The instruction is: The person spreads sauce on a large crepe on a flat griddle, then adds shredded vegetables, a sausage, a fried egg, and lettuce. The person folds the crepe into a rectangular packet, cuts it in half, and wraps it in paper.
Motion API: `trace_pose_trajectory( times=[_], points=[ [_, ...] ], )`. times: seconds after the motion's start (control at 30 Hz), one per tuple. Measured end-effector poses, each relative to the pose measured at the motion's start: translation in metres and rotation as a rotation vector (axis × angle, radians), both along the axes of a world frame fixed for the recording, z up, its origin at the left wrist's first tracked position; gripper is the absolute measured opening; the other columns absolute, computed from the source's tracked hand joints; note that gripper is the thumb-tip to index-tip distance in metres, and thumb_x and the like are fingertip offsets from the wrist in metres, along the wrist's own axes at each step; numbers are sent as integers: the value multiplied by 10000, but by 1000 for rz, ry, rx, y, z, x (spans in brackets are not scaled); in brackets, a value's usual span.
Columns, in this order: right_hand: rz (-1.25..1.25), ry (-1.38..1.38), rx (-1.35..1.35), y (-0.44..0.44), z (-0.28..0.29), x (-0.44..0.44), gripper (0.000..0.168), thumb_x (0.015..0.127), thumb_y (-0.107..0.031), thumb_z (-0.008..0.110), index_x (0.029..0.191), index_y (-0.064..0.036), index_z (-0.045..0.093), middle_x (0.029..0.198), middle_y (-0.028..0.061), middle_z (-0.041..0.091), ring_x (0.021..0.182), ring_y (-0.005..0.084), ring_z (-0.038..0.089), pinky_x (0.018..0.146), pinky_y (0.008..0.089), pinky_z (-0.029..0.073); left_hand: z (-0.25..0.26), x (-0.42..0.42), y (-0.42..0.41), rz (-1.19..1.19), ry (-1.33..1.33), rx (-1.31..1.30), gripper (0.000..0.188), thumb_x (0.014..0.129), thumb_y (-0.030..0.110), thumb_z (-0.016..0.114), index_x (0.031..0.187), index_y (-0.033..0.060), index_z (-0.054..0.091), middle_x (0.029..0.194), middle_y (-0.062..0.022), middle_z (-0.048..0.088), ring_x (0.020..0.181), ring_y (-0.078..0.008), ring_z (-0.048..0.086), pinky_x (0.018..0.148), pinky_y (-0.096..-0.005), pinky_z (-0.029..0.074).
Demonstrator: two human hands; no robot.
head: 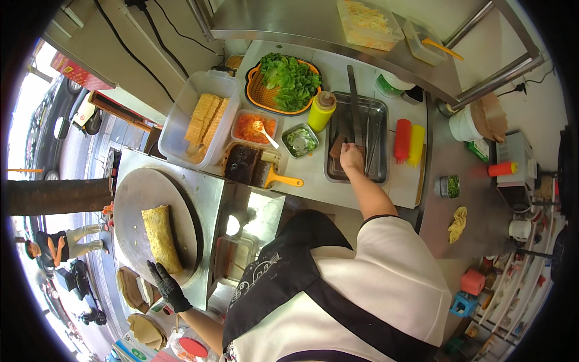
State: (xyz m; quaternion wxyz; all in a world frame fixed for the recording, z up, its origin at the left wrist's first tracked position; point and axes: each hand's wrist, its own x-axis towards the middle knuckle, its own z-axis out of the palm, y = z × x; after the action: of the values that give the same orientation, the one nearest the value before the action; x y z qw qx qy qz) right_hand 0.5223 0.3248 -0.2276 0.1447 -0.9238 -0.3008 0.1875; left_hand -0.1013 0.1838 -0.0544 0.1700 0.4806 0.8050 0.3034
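My left hand [168, 287], in a black glove, is at the near end of a rolled, browned crepe [162, 237]. Its fingers are extended and it grips nothing; whether it touches the roll is unclear. The crepe lies on a round griddle [129, 212]. My bare right hand [352, 158] is over a metal tray [334, 175], its fingers curled by the handles of the tools there. A long flat spatula [353, 102] runs from the tray past its far rim. Whether my fingers close around a handle is hidden.
Left of the tray are a yellow squeeze bottle [322, 111], a lettuce basket [258, 92], chopped herbs [299, 141], a sauce container with a yellow-handled brush [287, 180], and a tub of crackers [206, 118]. Red [402, 140] and yellow [416, 145] bottles lie to its right. A shelf [280, 22] overhangs the back.
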Motion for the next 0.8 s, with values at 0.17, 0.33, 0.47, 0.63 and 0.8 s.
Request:
trace_pose_trajectory(
  times=[0.17,0.33,0.47,0.63,0.8],
  points=[
    [-124,-132,122,2,-19,-13,318,893,-258,462,1129,-60,545,1262,164,484,1161,324,454,941,421,394,7,6,12,21,24,-32,483,980,273,389,1363,-16,337,1386,-189,384,1275,-286,373,1046,-344,278],
    [-190,-218,115,-2,-57,3,434,893,-160,420,1299,-5,404,1403,152,352,1244,319,373,1019,421,339,13,9,14,-4,79,-97,491,976,303,393,1352,-11,357,1356,-195,419,1241,-304,409,1027,-342,307],
    [-128,-161,46,-2,-53,11,438,858,-122,456,1279,-1,441,1371,213,376,1223,345,421,1010,402,366,7,11,0,36,-70,-70,457,977,263,392,1345,-6,370,1347,-190,428,1215,-285,444,989,-335,358],
    [-16,-411,-254,8,-76,55,329,828,-159,468,1078,32,566,1111,226,566,998,369,573,801,486,477,18,20,-13,-102,572,59,362,960,237,426,1257,32,458,1287,-181,482,1127,-351,492,952,-398,387],
    [98,-269,-260,16,-51,71,252,826,-123,486,931,17,667,1018,238,631,937,378,626,795,476,507,58,41,-11,212,306,-13,493,912,342,505,1281,20,449,1235,-227,497,1172,-383,436,993,-428,339]
  ],
)
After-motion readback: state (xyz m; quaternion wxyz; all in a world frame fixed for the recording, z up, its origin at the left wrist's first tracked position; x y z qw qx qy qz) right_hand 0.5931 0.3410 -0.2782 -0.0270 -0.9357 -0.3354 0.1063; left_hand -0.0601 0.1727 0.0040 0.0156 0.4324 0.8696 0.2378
